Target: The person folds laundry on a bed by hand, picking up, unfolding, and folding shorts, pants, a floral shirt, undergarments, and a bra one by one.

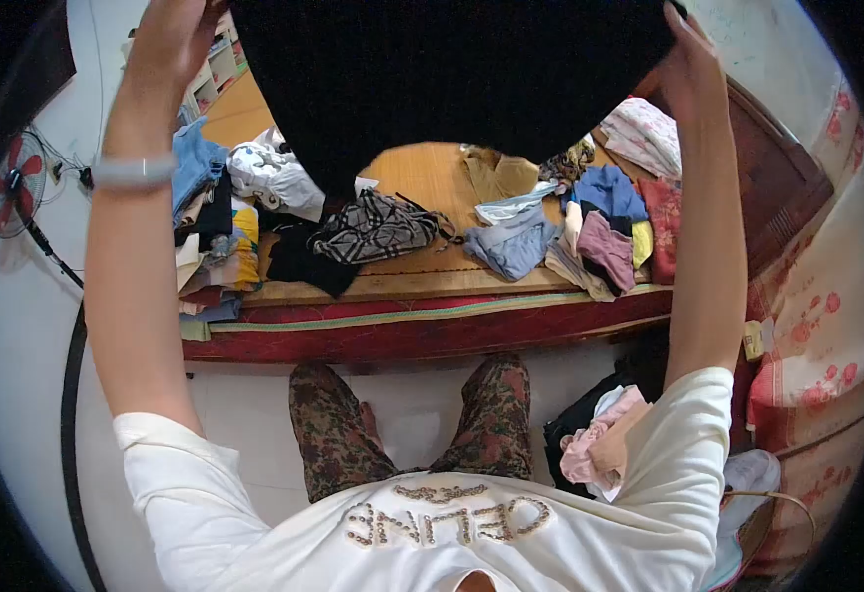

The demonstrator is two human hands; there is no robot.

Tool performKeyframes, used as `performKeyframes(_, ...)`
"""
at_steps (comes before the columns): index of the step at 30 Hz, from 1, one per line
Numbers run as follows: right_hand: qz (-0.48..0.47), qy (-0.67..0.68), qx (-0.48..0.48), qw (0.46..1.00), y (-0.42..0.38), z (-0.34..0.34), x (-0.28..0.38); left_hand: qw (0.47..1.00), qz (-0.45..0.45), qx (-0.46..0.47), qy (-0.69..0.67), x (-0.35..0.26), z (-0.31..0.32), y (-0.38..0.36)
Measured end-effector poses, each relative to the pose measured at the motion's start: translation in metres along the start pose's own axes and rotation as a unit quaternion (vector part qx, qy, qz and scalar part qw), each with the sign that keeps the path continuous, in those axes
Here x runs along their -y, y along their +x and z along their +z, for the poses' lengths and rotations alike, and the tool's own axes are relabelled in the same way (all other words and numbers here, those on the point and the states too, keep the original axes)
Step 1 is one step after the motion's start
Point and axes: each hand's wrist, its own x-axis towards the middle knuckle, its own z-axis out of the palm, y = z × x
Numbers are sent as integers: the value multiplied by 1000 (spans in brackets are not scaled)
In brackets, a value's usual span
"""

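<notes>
A black garment [451,74] is spread wide between my raised hands, running off the top of the view. Its exact kind does not show; the lower edge curves up in the middle and one corner hangs down on the left. My left hand [183,35] is at its upper left edge, fingers mostly cut off by the frame. At the upper right edge, my right hand [690,61] grips the cloth. Below the garment lie a black-and-white plaid piece [377,229] with a strap and a black cloth [313,261].
The wooden bed board [402,178] carries a clothes stack [217,247] on the left, and blue-grey [516,245] and mauve [607,247] clothes on the right. A fan [19,183] stands far left. Pink clothing [600,444] lies low on the right, near a floral curtain [807,326].
</notes>
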Motion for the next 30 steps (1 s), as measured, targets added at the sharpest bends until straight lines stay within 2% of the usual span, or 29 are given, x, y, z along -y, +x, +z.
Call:
performKeyframes(1,27,-134,-20,990,-18,-5,-11,938,156,38,308,17,-8,-28)
performKeyframes(3,78,-391,-60,915,-94,3,-12,957,-28,40,285,13,12,-103)
performKeyframes(4,102,-510,-79,850,-135,0,-18,961,-248,6,121,15,23,-142)
performKeyframes(5,156,-368,-79,913,-188,-23,-40,961,-267,11,72,8,39,-188)
performKeyframes(6,211,-221,-97,947,-241,-46,-62,958,-287,13,23,2,55,-234)
performKeyframes(7,219,-306,-20,926,-276,-45,-63,935,-352,46,-28,-10,64,-266)
performKeyframes(8,251,-332,17,909,-313,-47,-70,939,-329,64,-75,-3,75,-304)
performKeyframes(9,291,-342,55,892,-347,-58,-81,906,-406,75,-93,0,85,-347)
performKeyframes(11,172,-438,123,874,-406,-75,-109,888,-443,68,-100,-14,103,-397)
performKeyframes(14,235,-444,51,863,-430,-61,-108,844,-517,-36,-135,-25,135,-445)
performKeyframes(17,306,-313,-32,898,-430,-58,-109,690,-642,-119,-313,-43,140,-426)
performKeyframes(18,309,-277,-44,909,-428,-55,-109,669,-637,-123,-363,-45,139,-420)
performKeyframes(21,315,-195,-77,926,-414,-48,-103,651,-619,-135,-417,-54,132,-399)
performKeyframes(23,323,-174,-99,925,-402,-40,-91,663,-596,-153,-426,-54,126,-391)
performKeyframes(28,305,-132,-129,934,-377,-31,-85,661,-579,-193,-436,-50,119,-366)
performKeyframes(30,296,-159,-110,935,-356,-33,-88,665,-578,-194,-431,-42,116,-344)
